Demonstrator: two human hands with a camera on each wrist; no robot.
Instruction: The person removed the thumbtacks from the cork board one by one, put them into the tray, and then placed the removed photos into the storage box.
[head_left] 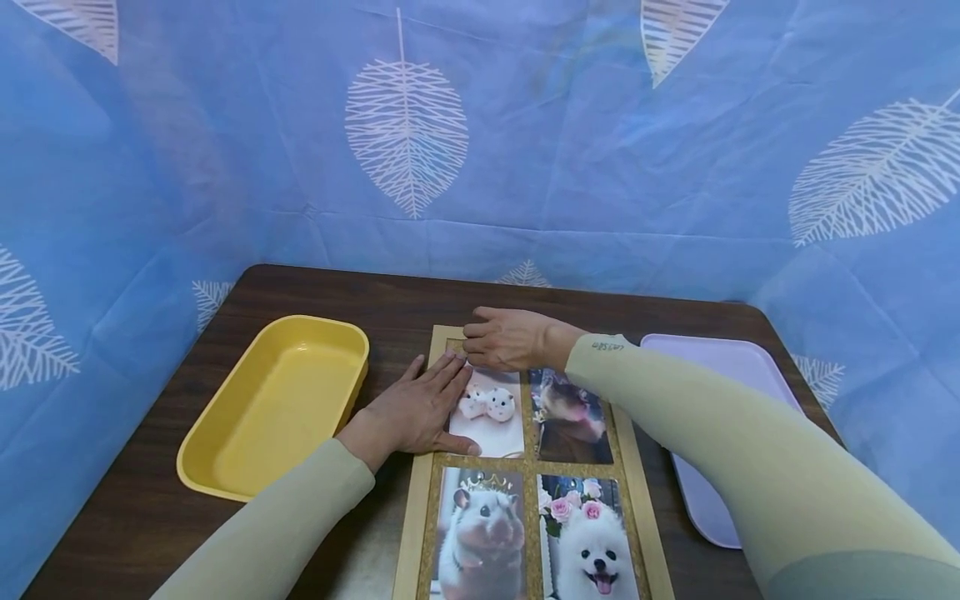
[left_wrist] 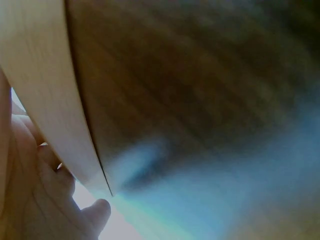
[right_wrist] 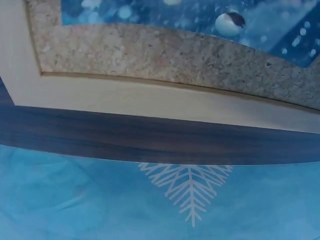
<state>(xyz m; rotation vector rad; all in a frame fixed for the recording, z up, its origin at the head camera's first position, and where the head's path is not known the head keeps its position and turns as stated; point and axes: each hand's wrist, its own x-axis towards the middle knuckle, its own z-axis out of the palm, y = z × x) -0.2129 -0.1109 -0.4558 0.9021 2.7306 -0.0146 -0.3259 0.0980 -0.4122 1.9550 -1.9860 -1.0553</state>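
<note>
A cork board in a pale wooden frame lies on the dark wooden table and carries four animal photos. My left hand lies flat with straight fingers across the frame's left rail and the top-left photo. My right hand rests at the board's top edge, its fingers curled over that photo's upper left corner; what they hold is hidden. The left wrist view shows my fingers beside the frame. Only the cork and frame show in the right wrist view.
An empty yellow tray sits left of the board. A lavender tray lies to the right, partly under my right sleeve. Blue leaf-print cloth hangs behind and around the table. The other photos show a dark dog, a hamster and a white dog.
</note>
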